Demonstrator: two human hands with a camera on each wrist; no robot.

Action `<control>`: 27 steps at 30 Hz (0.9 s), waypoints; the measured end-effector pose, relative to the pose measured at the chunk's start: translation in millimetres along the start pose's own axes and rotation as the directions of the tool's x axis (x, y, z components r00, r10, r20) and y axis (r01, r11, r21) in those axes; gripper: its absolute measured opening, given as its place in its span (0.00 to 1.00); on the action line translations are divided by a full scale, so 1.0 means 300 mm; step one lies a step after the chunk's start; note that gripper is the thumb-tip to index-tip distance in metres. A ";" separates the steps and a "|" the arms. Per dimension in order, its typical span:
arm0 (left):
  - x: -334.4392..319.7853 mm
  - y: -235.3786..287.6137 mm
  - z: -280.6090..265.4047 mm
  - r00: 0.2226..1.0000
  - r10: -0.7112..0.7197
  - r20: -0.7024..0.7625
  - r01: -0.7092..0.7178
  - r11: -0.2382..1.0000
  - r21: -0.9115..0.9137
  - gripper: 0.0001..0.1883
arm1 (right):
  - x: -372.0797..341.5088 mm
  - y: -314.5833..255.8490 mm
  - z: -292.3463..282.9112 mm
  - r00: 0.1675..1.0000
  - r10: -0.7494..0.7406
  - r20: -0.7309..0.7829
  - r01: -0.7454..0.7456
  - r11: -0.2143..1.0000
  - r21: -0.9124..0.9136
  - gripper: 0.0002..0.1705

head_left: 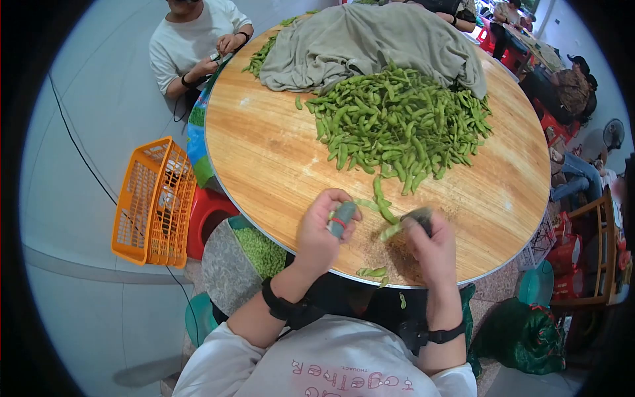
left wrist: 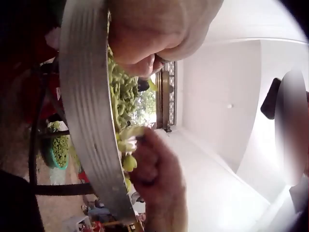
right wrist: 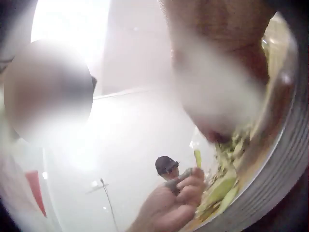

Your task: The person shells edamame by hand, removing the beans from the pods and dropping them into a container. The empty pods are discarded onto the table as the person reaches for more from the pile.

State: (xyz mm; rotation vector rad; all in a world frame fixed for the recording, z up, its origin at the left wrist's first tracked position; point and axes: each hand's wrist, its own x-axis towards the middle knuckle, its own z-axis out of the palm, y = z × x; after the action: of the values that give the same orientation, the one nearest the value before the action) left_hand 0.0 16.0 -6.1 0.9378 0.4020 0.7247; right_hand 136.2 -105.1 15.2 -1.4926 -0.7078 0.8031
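Left of the round wooden table [head_left: 264,139] I see an orange basket [head_left: 156,210], then a red stool [head_left: 200,210] beside the table's edge. Just off the near-left edge is a container of small green beans [head_left: 261,250] with a grey mottled cover [head_left: 228,271] over part of it. A person in a white shirt [head_left: 198,36] is at the table's far left. On its far half, a grey cloth [head_left: 370,43] lies over part of the heap of pods [head_left: 397,126]. Near the table's front edge I have the person's left grip [head_left: 322,228] pinching a pod [right wrist: 197,158], a red-banded grey piece [head_left: 341,221] among its fingers; beside it, the right grip [head_left: 431,246] pinches a second pod [head_left: 391,231]. Right of the table are a wooden chair [head_left: 602,225] and a green sack [head_left: 522,337].

The cloth hides how far the heap runs. I can't tell whether the banded piece is worn or held. The right grip is blurred, and a whitish haze covers much of it in the right wrist view. People beyond the table's far right are small and partly cut off.

I count one basket, one cloth, two grips with one pod each; the heap is too tangled to count.
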 end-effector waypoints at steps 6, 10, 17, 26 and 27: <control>-0.005 0.047 -0.029 0.978 -0.203 0.038 0.207 0.966 -0.156 0.08 | -0.057 -0.095 -0.048 0.927 0.015 0.375 0.172 0.870 -0.461 0.14; -0.038 0.063 0.028 0.881 -0.376 0.287 0.415 0.906 -0.085 0.13 | 0.031 -0.031 0.009 0.950 -0.295 0.099 0.230 0.451 -0.862 0.14; -0.040 0.071 0.093 0.898 -0.430 0.094 0.432 0.902 0.000 0.16 | -0.023 -0.004 -0.013 0.996 0.075 0.042 -0.078 0.994 0.079 0.07; -0.033 0.016 0.080 0.952 -0.279 0.127 0.284 0.959 -0.020 0.09 | -0.093 -0.031 -0.029 0.913 0.144 0.382 -0.249 0.938 0.242 0.15; -0.032 0.015 0.077 0.951 -0.282 0.122 0.282 0.959 0.022 0.09 | -0.092 -0.032 -0.031 0.898 0.143 0.415 -0.268 0.928 0.260 0.16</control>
State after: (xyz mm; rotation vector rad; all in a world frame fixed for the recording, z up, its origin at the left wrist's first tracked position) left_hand 5.5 -2.8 10.3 0.9016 0.4177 0.4021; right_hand 128.2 -132.2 27.1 -1.1401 -0.6791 1.3402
